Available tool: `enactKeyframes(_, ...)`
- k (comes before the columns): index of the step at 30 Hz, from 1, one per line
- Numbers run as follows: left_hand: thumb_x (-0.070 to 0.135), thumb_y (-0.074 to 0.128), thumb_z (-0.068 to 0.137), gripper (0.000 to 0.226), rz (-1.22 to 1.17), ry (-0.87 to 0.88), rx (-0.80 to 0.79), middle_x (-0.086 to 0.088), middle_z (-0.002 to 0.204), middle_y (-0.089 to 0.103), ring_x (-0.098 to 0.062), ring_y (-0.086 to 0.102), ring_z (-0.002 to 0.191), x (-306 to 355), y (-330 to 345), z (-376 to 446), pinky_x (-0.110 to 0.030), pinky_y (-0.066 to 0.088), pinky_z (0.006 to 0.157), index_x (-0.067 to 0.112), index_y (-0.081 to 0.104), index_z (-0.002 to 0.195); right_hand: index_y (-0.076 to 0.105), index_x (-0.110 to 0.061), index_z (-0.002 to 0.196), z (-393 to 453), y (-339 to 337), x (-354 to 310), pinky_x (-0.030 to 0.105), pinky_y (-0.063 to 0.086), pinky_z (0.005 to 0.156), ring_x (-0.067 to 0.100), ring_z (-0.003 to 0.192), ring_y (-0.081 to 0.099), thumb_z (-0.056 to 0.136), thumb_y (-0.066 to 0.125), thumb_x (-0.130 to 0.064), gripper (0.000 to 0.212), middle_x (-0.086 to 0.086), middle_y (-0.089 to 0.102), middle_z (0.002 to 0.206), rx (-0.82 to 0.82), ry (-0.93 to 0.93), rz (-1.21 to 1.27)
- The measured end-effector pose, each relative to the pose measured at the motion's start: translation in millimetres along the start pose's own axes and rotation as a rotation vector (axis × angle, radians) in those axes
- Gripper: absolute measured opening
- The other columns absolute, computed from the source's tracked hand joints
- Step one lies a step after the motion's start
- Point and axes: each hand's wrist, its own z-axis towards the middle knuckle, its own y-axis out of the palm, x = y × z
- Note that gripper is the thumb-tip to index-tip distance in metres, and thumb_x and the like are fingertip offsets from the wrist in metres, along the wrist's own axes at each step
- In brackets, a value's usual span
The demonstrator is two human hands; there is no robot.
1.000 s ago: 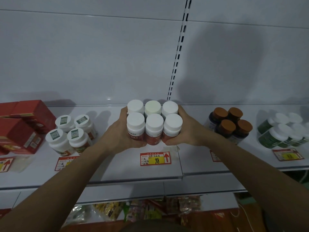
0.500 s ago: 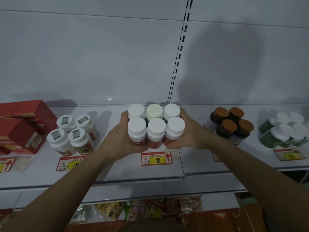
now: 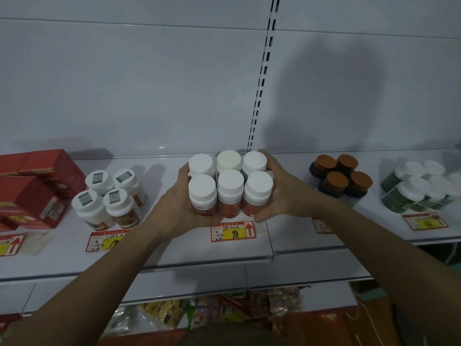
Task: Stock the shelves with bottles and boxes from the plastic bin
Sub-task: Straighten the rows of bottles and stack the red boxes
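Six white-capped bottles with red labels (image 3: 230, 188) stand as a block, two rows of three, on the white shelf (image 3: 199, 248), directly behind the price tag marked 98 (image 3: 233, 231). Left hand (image 3: 178, 208) is wrapped around the left side of the block, thumb across the front of the front-left bottle, fingers hidden behind the group. Right hand (image 3: 279, 193) clasps the right side, thumb low on the front-right bottle, fingers curled round the back-right one. Both hands thus grip the block between them. Whether the bottle bases rest fully on the shelf cannot be told; the hands cover them. To the left on the same shelf: four white bottles with green cap stickers (image 3: 109, 196), behind their own price tag (image 3: 107, 242), and further left red boxes (image 3: 35, 188) stacked at the edge of view. To the right: four dark bottles with brown caps (image 3: 340, 176), then green-labelled white-capped bottles (image 3: 421, 188). Below the shelf, packaged goods (image 3: 217, 313) are visible on a lower level.
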Motion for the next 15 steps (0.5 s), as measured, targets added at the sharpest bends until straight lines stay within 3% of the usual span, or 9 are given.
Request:
enactKeyframes(3, 0.038, 0.096, 0.057, 0.128, -0.011, -0.001, -0.006, 0.024, 0.140, 0.045, -0.004, 0.052, 0.120, 0.5, -1.1, -3.5, -0.027, 0.046, 0.095, 0.039, 0.009, 0.149, -0.008, -0.050, 0.155, -18.3, -19.6, -21.6, 0.020, 0.049, 0.089, 0.003, 0.110, 0.056, 0.052, 0.096, -0.050, 0.146, -0.019, 0.023, 0.156, 0.061, 0.100, -0.195)
enactKeyframes(6, 0.035, 0.097, 0.056, 0.130, -0.023, -0.016, 0.006, 0.038, 0.131, 0.042, -0.005, 0.052, 0.120, -1.6, 1.4, -6.6, -0.029, 0.046, 0.096, 0.038, 0.008, 0.151, 0.016, -0.046, 0.155, -28.7, -33.8, -49.8, 0.014, 0.044, 0.084, -0.002, 0.112, 0.047, 0.063, 0.080, -0.065, 0.113, -0.017, 0.027, 0.147, 0.164, -0.023, -0.374)
enactKeyframes(8, 0.035, 0.098, 0.055, 0.131, -0.032, -0.030, 0.011, 0.032, 0.134, 0.046, -0.008, 0.054, 0.121, -3.3, 4.6, -8.0, -0.034, 0.049, 0.098, 0.038, 0.010, 0.152, 0.042, -0.038, 0.144, -23.9, -34.0, -68.7, 0.009, 0.041, 0.085, -0.009, 0.106, 0.046, 0.079, 0.065, -0.067, 0.074, -0.013, 0.040, 0.135, 0.238, -0.165, -0.461)
enactKeyframes(10, 0.037, 0.098, 0.054, 0.132, -0.036, -0.048, 0.034, 0.023, 0.140, 0.048, -0.012, 0.055, 0.123, -5.1, 7.0, -9.6, -0.038, 0.050, 0.099, 0.037, 0.011, 0.153, 0.056, -0.033, 0.129, -12.2, -26.9, -81.4, 0.016, 0.041, 0.089, -0.004, 0.098, 0.047, 0.089, 0.059, -0.065, 0.051, -0.011, 0.053, 0.118, 0.250, -0.254, -0.575)
enactKeyframes(13, 0.039, 0.097, 0.055, 0.131, -0.062, -0.080, 0.072, 0.017, 0.146, 0.048, -0.016, 0.054, 0.128, -10.2, 11.1, -13.2, -0.044, 0.049, 0.103, 0.038, 0.011, 0.154, 0.060, -0.032, 0.127, 3.5, -9.5, -92.2, 0.039, 0.047, 0.090, 0.014, 0.099, 0.050, 0.091, 0.061, -0.054, 0.042, -0.008, 0.061, 0.106, 0.159, -0.264, -0.774)
enactKeyframes(15, 0.040, 0.097, 0.057, 0.131, -0.077, -0.101, 0.082, 0.015, 0.149, 0.046, -0.018, 0.051, 0.132, -9.9, 13.8, -17.0, -0.048, 0.047, 0.106, 0.039, 0.010, 0.155, 0.062, -0.031, 0.129, 8.4, -4.7, -99.1, 0.041, 0.047, 0.090, 0.016, 0.100, 0.050, 0.092, 0.066, -0.046, 0.040, -0.006, 0.062, 0.107, 0.115, -0.251, -0.837)
